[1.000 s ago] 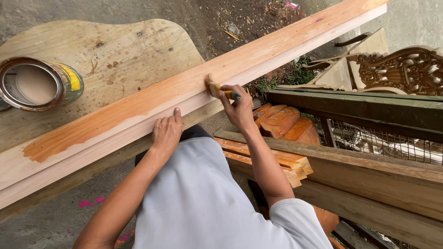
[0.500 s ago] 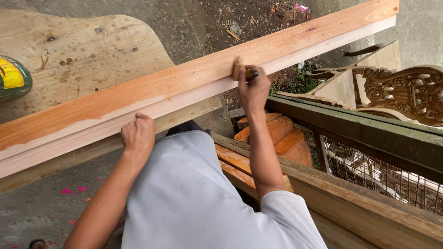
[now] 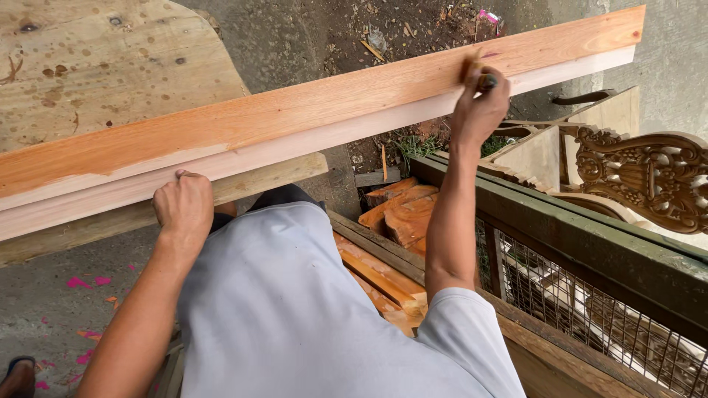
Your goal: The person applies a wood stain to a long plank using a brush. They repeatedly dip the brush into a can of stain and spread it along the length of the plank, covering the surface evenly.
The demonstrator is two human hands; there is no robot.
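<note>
Since half a second ago the right hand [image 3: 479,103] has slid farther right along the board [image 3: 310,121], and the can at the left edge has gone out of view; the left hand [image 3: 183,210] sits at about the same spot on the board's near edge.

Board: long plank, lying slantwise from near left to far right, resting on a round plywood tabletop [image 3: 88,66] at its left part and jutting past it over the ground at the right. Upper face orange-brown; near strip pale and bare.

Right hand: grip shut around a small brush [image 3: 472,70], dark handle end showing at the knuckles, bristles pressed on the orange face close to the board's far right end. Left hand: fingers curled over the pale near edge, knuckles up, pressing on the board; nothing else in this grip.

Under the board's near edge, a rough grey-brown batten [image 3: 273,177] runs alongside it. Person's grey shirt [image 3: 295,317] fills the near middle.

Right of the body: stacked orange-stained wood pieces [image 3: 398,214], then a dark green frame with wire mesh [image 3: 590,302]. Far right, a carved dark brown wooden panel [image 3: 649,180]. Ground: grey concrete [image 3: 44,295] with pink specks at near left, dirt and litter beyond the board.
</note>
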